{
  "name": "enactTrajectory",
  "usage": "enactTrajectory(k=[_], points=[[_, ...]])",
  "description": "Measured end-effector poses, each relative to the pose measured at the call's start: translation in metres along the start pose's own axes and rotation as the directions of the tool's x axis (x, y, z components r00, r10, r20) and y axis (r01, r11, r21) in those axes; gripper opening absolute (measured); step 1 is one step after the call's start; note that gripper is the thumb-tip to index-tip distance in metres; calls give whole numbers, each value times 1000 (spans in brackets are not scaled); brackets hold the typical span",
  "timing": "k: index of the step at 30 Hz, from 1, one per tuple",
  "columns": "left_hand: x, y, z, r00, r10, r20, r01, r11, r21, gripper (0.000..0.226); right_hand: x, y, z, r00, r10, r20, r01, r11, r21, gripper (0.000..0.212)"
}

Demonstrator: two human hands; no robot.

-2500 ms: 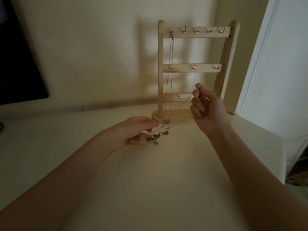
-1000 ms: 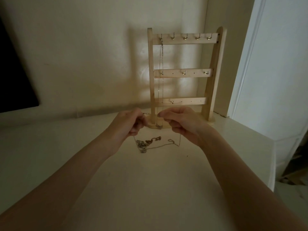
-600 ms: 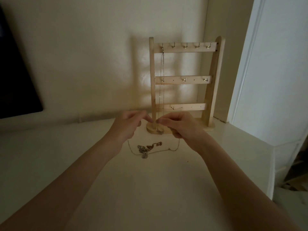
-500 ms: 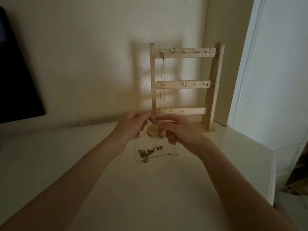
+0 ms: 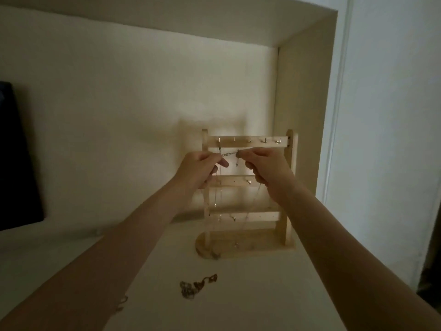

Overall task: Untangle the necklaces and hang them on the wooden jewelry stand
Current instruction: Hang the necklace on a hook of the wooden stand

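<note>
Both the left hand (image 5: pixel 200 168) and the right hand (image 5: pixel 265 166) pinch a fine necklace (image 5: pixel 230 154) taut just below the top hooks of the wooden jewelry stand (image 5: pixel 290 187) — each grip grasping one end. The chain looks light, limp and snag-prone, so holding near the clasp seems best; a tangled clump (image 5: pixel 196 285) lies on the tabletop (image 5: pixel 238 306).

We see the wooden jewelry stand (image 5: pixel 248 194) upright w/ three hook rails. A thin necklace (image 5: pixel 230 154) is stretched level just below its top rail, loose ends dangling down the front. Another chain (image 5: pixel 218 187) hangs from the stand's leftmost top hook. A tangled clump (image 5: pixel 196 285) lies in front of the base.
</note>
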State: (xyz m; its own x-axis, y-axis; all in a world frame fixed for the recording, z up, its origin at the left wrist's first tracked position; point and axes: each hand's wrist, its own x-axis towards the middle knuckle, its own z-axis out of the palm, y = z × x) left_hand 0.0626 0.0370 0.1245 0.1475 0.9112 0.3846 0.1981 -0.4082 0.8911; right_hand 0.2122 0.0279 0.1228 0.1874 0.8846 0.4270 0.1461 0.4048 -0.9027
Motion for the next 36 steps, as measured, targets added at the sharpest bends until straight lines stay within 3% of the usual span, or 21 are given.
enactTrajectory(k=[7, 12, 16, 20, 28, 36], points=[[26, 10, 16, 999, 31, -34, -31, 999, -16, 30, 47, -24, 3, 967, -233, -100, 209, 956, -205, 9], [39, 7, 22, 996, 32, -82, -28, 998, 49, 30, 72, -22, 10, 952, -279, -127, 206, 890, -407, 7], [46, -4, 27, 995, 30, -90, -21, 994, 106, 28, 69, -20, 12, 923, -371, -105, 225, 739, -636, 13], [48, -18, 30, 997, -1, -76, 9, 995, 102, 26, 58, -11, 11, 897, -442, 5, 278, 555, -784, 19], [37, -39, 36, 998, 57, 8, -58, 994, 93, 23, 39, 28, -3, 976, -220, 6, 175, 760, -626, 16], [26, -61, 39, 998, 60, 31, -61, 997, 49, 21, 12, 55, -7, 992, -98, 78, 126, 782, -611, 14]])
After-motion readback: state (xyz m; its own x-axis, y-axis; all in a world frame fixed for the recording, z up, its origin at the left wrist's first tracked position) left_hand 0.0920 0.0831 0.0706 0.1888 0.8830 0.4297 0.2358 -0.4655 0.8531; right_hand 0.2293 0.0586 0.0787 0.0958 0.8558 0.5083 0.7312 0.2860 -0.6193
